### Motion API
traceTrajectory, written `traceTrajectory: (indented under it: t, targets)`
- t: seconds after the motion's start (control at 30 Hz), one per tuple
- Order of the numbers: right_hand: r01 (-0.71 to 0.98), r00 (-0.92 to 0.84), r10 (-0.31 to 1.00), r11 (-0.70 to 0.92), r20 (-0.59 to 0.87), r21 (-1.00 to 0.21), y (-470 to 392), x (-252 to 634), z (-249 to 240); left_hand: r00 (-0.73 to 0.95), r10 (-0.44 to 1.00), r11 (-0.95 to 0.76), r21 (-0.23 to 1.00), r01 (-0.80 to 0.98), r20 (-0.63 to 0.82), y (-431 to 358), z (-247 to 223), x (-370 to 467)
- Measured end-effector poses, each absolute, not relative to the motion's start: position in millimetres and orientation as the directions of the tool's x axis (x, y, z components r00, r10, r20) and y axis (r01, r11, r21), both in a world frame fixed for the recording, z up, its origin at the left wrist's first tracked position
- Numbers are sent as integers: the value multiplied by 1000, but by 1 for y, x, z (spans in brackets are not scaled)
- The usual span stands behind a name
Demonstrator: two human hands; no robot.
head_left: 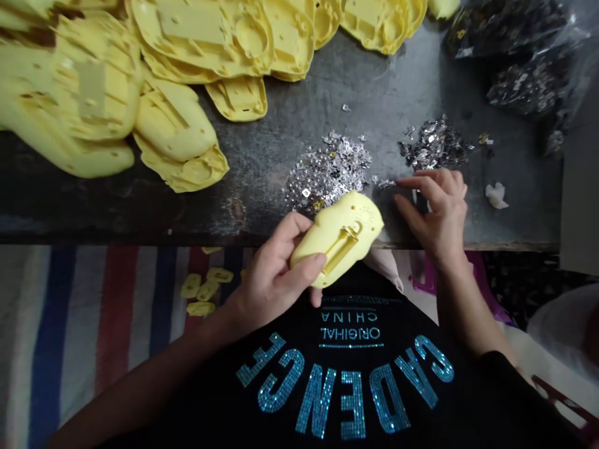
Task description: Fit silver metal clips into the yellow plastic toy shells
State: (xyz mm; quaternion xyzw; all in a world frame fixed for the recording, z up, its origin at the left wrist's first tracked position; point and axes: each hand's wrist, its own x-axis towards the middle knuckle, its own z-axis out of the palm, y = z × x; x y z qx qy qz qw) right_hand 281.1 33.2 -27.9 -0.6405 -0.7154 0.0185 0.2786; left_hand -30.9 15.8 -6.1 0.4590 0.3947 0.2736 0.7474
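Note:
My left hand is closed around a yellow plastic shell, thumb on top, just in front of the table edge. The shell has a long slotted recess and small holes on its upper side. Over the table, my right hand has thumb and index finger apart, with nothing visible held between them. Its index fingertip is beside a few small metal pieces. A heap of silvery metal pieces lies behind the shell. A second, darker heap of metal pieces is just beyond my right hand.
Stacked yellow shells cover the back left of the dark table. Clear plastic bags of metal parts stand at back right. A crumpled white scrap lies on the right. Several small yellow pieces rest on the striped sheet below.

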Motion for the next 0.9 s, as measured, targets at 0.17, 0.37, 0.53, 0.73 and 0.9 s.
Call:
traceTrajectory:
  t: [0.17, 0.37, 0.53, 0.73, 0.9]
  targets:
    - [961, -59, 945, 141, 322, -236, 49, 281, -40, 465, 779, 527, 841, -123, -420, 10, -9, -41]
    - [957, -72, 941, 159, 330, -244, 41, 284, -34, 365, 819, 544, 800, -254, -442, 15, -9, -32]
    - [936, -81, 933, 192, 351, -295, 27, 287, -28, 328, 857, 499, 796, -342, -397, 19, -5, -21]
    - [921, -50, 956, 156, 289, -357, 18, 292, -28, 350, 868, 468, 813, -346, -351, 18, -5, -20]
    - [900, -7, 959, 130, 284, -417, 12, 297, -28, 339, 877, 452, 824, -342, -340, 17, -4, -21]
